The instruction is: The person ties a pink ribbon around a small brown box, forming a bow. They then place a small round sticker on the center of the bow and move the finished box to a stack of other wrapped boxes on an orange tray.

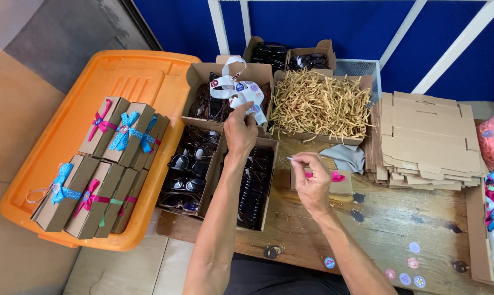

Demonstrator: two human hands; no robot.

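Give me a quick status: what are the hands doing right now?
Left hand pinching the white sticker strip over the sunglasses boxes. Right hand on a small ribboned cardboard box, fingertips pinched. Nothing blocking either hand.

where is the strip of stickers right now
In the head view, the sticker strip hangs from the left hand, over the boxes of sunglasses, left of the paper shred box.

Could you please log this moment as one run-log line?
left hand: pinching sticker strip | right hand: on small box with pink bow | orange lid: ribboned boxes
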